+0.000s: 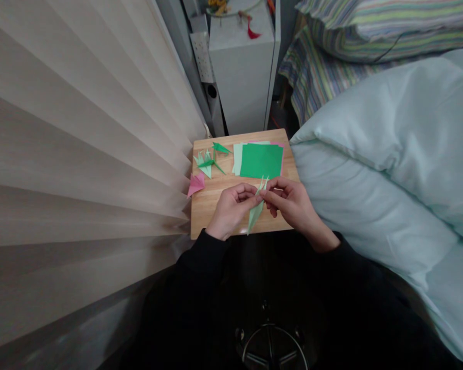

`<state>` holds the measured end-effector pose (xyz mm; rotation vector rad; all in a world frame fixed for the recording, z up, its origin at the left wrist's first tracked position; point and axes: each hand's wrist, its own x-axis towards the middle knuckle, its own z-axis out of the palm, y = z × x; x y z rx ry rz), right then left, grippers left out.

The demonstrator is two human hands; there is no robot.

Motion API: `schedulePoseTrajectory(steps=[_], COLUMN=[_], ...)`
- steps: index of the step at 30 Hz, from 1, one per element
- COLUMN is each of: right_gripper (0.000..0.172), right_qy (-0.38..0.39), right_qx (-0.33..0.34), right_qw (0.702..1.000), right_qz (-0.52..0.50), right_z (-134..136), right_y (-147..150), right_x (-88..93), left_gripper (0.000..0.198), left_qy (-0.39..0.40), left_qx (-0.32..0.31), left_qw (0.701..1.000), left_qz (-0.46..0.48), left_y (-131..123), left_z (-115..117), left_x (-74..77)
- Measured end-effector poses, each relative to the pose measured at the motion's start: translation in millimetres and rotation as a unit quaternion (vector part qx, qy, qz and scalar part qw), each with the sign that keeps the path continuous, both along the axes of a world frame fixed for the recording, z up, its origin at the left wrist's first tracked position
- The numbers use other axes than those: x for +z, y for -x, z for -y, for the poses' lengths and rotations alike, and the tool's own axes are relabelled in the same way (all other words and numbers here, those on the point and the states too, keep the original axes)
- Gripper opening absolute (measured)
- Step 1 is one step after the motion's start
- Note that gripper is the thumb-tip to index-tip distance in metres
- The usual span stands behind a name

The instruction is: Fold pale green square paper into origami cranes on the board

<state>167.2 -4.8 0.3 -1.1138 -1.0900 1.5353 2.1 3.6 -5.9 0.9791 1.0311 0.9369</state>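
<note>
A pale green folded paper (pixel 255 216) with narrow points at its far end is held up over the near edge of a small wooden table (pixel 219 205). My left hand (pixel 235 205) pinches it from the left, thumb and fingers closed. From the right, my right hand (pixel 289 202) grips the same paper close to the narrow points, and the two thumbs nearly meet. Beyond my hands lies a stack of paper sheets, with a dark green sheet (pixel 261 160) on top and light green and pink edges showing beneath.
Folded green paper cranes (pixel 212 162) and a pink folded paper (pixel 196 184) lie on the table's left side. A pleated curtain (pixel 100 154) hangs along the left. A white cabinet (pixel 241 82) stands behind, and a bed with a pale duvet (pixel 370 154) is on the right.
</note>
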Motion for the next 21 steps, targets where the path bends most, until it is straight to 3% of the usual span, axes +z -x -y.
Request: schedulePoseTrajectory(steps=[4,9,16,21], right_gripper=[0.035,0.037,0.033,0.026], right_qy=[0.002,0.000,-0.009,-0.005], right_qx=[-0.006,-0.023,0.022,-0.003], right_qw=[1.000,1.000,1.000,1.000], right_qz=[-0.006,0.010,0.009,0.014], right_z=[-0.1,0.0,-0.3,-0.9], right_y=[1.0,1.9,-0.3,-1.0], right_x=[2.3,4.1,6.9,5.2], left_gripper=[0.029,0.028,0.021,0.026], left_qy=[0.044,0.048,0.101,0.128], left_qx=[-0.015,-0.010,0.005,-0.014], left_qw=[0.998,0.998,0.994,0.991], left_qz=[0.046,0.033,0.045,0.040], left_y=[0.0,-0.7,0.9,2.0], left_z=[2.0,1.9,2.3,3.7], left_x=[1.1,1.2,6.0,8.3])
